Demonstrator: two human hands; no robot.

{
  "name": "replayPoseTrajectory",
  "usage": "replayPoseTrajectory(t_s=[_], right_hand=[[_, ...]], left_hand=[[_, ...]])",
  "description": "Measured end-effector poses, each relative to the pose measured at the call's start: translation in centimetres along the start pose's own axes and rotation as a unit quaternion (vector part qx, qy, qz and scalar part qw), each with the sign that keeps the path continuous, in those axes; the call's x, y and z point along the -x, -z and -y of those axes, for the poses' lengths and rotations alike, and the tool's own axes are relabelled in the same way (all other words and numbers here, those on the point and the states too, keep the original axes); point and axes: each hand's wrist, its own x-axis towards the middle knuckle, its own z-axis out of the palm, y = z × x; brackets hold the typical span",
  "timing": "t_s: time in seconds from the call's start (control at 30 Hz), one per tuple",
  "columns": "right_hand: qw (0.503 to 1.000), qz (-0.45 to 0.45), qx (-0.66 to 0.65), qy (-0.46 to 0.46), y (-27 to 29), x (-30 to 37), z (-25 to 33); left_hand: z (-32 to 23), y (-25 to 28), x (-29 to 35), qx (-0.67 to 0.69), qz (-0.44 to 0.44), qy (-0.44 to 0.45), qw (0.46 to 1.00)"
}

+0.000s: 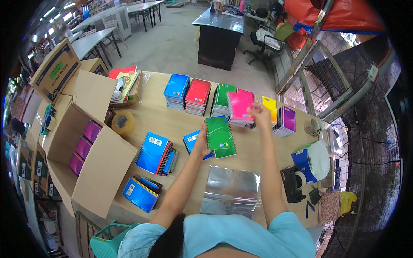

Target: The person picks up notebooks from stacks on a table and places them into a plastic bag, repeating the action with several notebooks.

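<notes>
My left hand grips a green spiral notebook over the table's middle, its thumb along the left edge. Another green notebook shows partly beneath it, and a blue notebook lies at its left. My right hand pinches a pink spiral notebook by its lower right corner, tilted above the pink stack. Along the far side stand stacks of blue, red, green, yellow and purple notebooks. Whether the held green notebook touches the ones below, I cannot tell.
Two mixed notebook piles lie left, beside an open carton holding purple notebooks. Clear plastic sleeves lie nearest me. A tape roll sits by the carton. At right are a black tape dispenser and pliers.
</notes>
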Motion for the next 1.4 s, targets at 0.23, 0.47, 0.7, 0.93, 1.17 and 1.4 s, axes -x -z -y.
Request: replayPoseTrajectory(t_s=[0.23, 0.47, 0.7, 0.93, 1.17, 1.4], right_hand=[[0.949, 0.079, 0.212, 0.219, -9.1, 2.8, 3.5], [0.773, 0.076, 0.498, 0.386, -17.9, -5.7, -1.6], [0.887, 0.082, 0.236, 0.388, -13.3, -4.9, 1.9], [0.915, 0.390, -0.041, 0.099, -2.1, 2.7, 3.9], [0.840, 0.516, -0.113, 0.122, 4.2, 4.7, -0.3], [0.798, 0.562, -0.211, 0.057, 6.0, 2.9, -1.2]], left_hand=[[-0.7, 6.1, 0.7, -0.002, 0.045, -0.031, 0.999], [0.8, 4.6, 0.0, -0.073, -0.030, -0.020, 0.997], [-1.0, 7.0, 0.6, 0.011, -0.045, 0.000, 0.999], [0.5, 5.4, 2.1, 0.028, 0.018, 0.089, 0.995], [5.4, 2.9, 2.7, 0.014, 0.017, 0.217, 0.976], [6.5, 1.9, 1.6, -0.046, 0.064, 0.313, 0.946]])
